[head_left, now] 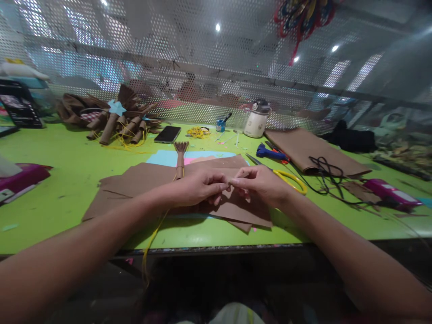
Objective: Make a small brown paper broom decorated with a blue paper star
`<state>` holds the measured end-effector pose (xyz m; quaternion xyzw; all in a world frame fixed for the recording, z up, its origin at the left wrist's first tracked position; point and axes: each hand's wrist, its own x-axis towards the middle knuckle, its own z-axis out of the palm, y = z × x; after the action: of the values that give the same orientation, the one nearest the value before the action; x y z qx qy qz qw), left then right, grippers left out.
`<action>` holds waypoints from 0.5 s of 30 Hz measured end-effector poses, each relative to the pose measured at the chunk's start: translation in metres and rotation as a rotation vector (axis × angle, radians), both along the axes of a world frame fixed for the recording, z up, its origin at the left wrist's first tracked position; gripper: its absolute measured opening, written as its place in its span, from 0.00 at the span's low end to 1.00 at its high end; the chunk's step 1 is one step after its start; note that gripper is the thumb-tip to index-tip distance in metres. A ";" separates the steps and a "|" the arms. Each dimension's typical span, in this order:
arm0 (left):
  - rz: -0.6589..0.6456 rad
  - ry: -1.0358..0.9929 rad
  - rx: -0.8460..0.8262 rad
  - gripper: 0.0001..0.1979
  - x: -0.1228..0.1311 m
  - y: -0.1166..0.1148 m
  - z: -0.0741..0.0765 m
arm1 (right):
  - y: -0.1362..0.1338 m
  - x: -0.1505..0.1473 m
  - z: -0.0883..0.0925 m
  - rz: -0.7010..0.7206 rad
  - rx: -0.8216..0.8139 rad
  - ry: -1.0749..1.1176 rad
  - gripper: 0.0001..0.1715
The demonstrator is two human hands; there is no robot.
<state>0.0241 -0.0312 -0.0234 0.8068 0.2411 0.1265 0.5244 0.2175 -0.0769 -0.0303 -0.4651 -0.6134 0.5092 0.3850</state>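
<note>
My left hand (211, 185) and my right hand (258, 182) meet over a pile of brown paper sheets (135, 180), fingertips pinched together. Whatever lies between the fingertips is too small to make out. Just beyond my left wrist lies a rolled brown paper piece with a fringed end (181, 157), tied with yellow string. More yellow string (151, 240) hangs over the table's front edge below my left forearm. Yellow-handled scissors (292, 180) lie beside my right hand, partly covered by it. Light blue paper (162, 157) shows under the brown sheets.
Rolled brown paper bundles (116, 121) sit at the back left near a phone (168, 134). A blue glue gun (270, 153), a white bottle (256, 120), folded brown paper (313, 148) and a black cord (326, 175) are to the right. A perforated metal screen (202, 58) rises behind.
</note>
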 end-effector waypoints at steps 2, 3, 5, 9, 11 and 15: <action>0.021 0.025 0.156 0.14 0.001 -0.001 0.001 | 0.001 0.001 -0.001 -0.013 0.002 0.019 0.16; 0.025 0.028 0.221 0.14 0.001 -0.002 0.001 | 0.002 0.001 -0.002 -0.022 0.006 0.025 0.15; 0.027 0.023 0.296 0.13 0.002 -0.003 0.000 | 0.003 0.001 -0.004 -0.041 0.025 0.028 0.15; 0.036 0.013 0.304 0.14 0.003 -0.004 -0.001 | 0.004 0.001 -0.007 -0.043 0.060 0.022 0.15; 0.040 0.017 0.330 0.13 0.004 -0.004 0.000 | 0.004 0.002 -0.009 -0.037 0.079 0.013 0.15; 0.069 -0.001 0.486 0.12 0.003 -0.001 0.002 | 0.005 0.007 -0.007 -0.049 0.090 0.044 0.14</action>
<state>0.0272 -0.0319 -0.0215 0.9005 0.2307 0.1992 0.3103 0.2241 -0.0716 -0.0376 -0.4510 -0.6156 0.4814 0.4312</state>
